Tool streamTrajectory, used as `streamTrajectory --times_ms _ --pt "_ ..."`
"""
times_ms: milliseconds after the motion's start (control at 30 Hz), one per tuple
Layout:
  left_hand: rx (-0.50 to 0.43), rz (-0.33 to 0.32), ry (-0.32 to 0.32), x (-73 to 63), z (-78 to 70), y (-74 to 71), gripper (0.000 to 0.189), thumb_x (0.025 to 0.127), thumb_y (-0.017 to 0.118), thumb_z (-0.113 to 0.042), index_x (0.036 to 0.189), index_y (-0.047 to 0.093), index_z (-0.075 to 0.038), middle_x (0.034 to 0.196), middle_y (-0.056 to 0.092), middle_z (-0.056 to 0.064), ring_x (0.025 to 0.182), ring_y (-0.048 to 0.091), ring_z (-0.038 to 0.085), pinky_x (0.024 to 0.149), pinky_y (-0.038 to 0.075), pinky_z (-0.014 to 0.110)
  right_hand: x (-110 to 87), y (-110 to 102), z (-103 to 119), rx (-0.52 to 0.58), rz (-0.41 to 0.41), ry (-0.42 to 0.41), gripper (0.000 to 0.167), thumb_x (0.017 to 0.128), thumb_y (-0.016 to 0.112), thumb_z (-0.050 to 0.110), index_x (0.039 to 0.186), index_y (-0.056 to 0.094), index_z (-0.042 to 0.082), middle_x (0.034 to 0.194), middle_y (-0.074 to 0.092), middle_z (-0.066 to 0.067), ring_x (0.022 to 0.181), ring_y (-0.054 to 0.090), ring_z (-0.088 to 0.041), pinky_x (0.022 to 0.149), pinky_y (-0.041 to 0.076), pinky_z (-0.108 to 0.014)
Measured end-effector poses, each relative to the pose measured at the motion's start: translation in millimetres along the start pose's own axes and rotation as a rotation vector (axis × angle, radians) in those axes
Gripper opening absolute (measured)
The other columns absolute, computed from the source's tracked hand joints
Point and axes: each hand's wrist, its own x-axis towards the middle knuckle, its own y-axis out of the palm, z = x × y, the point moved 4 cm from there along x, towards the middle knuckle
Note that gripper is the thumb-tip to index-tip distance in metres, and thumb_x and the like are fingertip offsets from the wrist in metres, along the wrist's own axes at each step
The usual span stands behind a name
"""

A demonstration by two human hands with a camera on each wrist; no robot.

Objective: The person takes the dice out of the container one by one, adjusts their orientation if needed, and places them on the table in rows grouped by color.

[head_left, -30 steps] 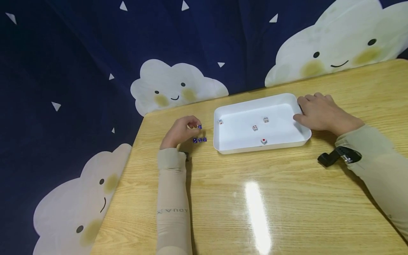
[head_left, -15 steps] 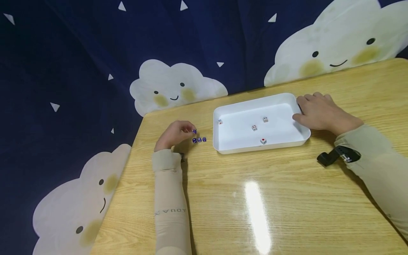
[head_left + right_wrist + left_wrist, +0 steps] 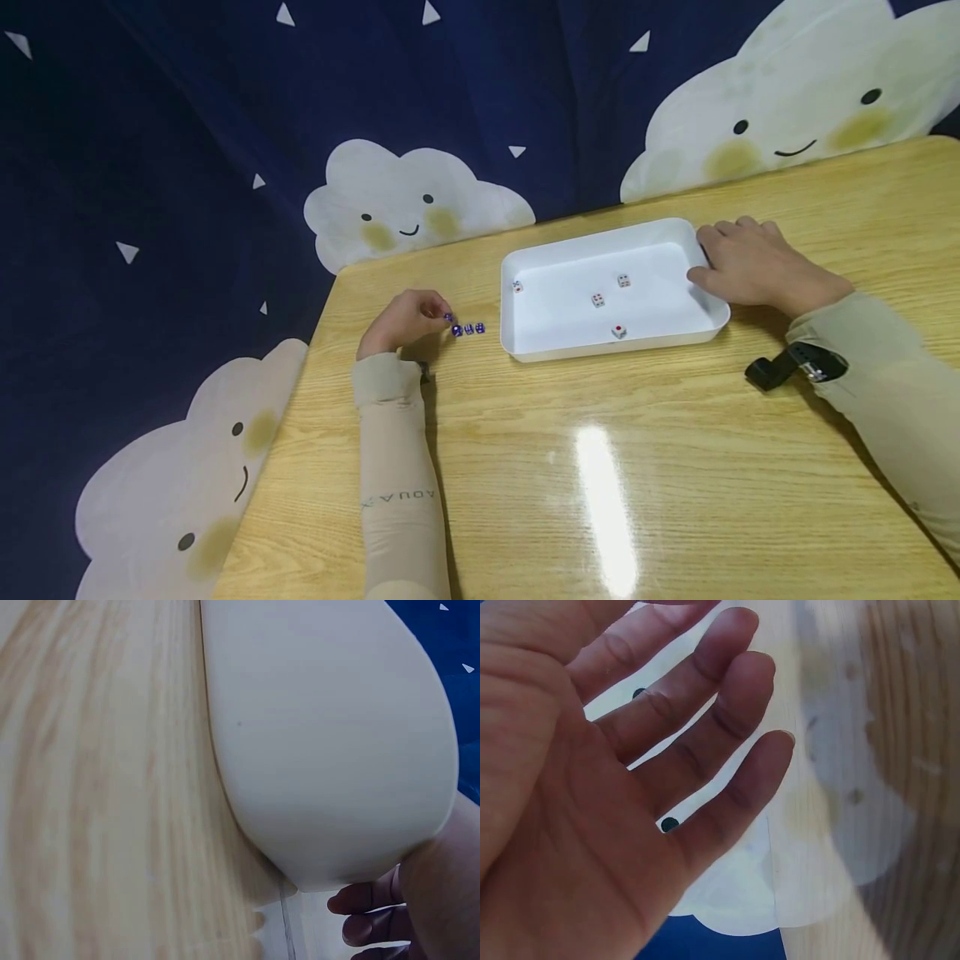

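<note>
In the head view my left hand pinches a small blue die between thumb and fingertips, just beyond the left end of a short row of blue dice on the table. Whether the held die touches the row or the table, I cannot tell. The left wrist view shows the palm and curled fingers, with no die visible. My right hand grips the right end of a white tray, thumb over the rim. Seen from the right wrist, the tray's outer wall hides part of that grip.
Several white dice lie spread inside the tray, one near its left wall and another by its front wall. The wooden table backs onto a dark blue curtain with clouds. A black strap is around the right wrist.
My left hand has moved left and a little nearer with the blue die, from behind the row to its left end. The right hand and tray stay in place.
</note>
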Motion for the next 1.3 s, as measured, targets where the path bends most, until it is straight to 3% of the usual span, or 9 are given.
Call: streamTrajectory --times_ms 233,567,900,1100,1300 --pt "0.011 0.053 -0.039 -1.7 4.9 1.3 0.015 0.092 0.075 -0.014 0.107 0.074 -0.01 0.103 0.073 0.008 0.093 0.061 0.019 0.091 0.049 0.035 0.4 -1 1 0.002 -0.003 -0.005 0.058 0.1 0.051 0.035 0.133 0.049 -0.013 0.131 0.055 -0.038 0.108 0.05 -0.05 0.086 0.04 -0.061" --pt "0.007 0.107 -0.081 0.4 12.1 6.8 0.017 0.092 0.077 -0.017 0.107 0.074 -0.011 0.1 0.073 0.004 0.09 0.059 0.016 0.084 0.048 0.03 1.2 0 -1 -0.003 -0.001 -0.004 0.058 0.101 0.051 0.035 0.133 0.049 -0.013 0.131 0.056 -0.037 0.107 0.05 -0.05 0.086 0.04 -0.06" --pt "-0.017 0.12 -0.106 -2.3 11.1 4.9 0.026 0.092 0.077 -0.016 0.117 0.072 -0.013 0.108 0.071 0.008 0.095 0.06 0.021 0.092 0.049 0.037 0.9 0 -1 0.0 0.0 0.005 0.059 0.1 0.051 0.036 0.134 0.048 -0.013 0.13 0.056 -0.037 0.106 0.05 -0.048 0.085 0.039 -0.059" --pt "-0.031 0.098 -0.096 -4.2 8.9 1.0 0.035 0.093 0.076 -0.019 0.127 0.066 -0.014 0.116 0.07 0.012 0.103 0.063 0.026 0.101 0.049 0.045 0.7 0 -1 0.002 0.001 0.006 0.059 0.1 0.051 0.035 0.135 0.048 -0.013 0.131 0.056 -0.037 0.107 0.05 -0.049 0.086 0.039 -0.059" --pt "0.008 -0.015 -0.109 -6.0 3.0 -5.4 0.031 0.096 0.068 -0.019 0.127 0.066 -0.016 0.119 0.069 0.011 0.106 0.063 0.029 0.098 0.053 0.047 0.4 1 -1 0.006 0.008 0.007 0.061 0.101 0.051 0.036 0.138 0.046 -0.013 0.133 0.054 -0.038 0.109 0.049 -0.049 0.087 0.039 -0.06"
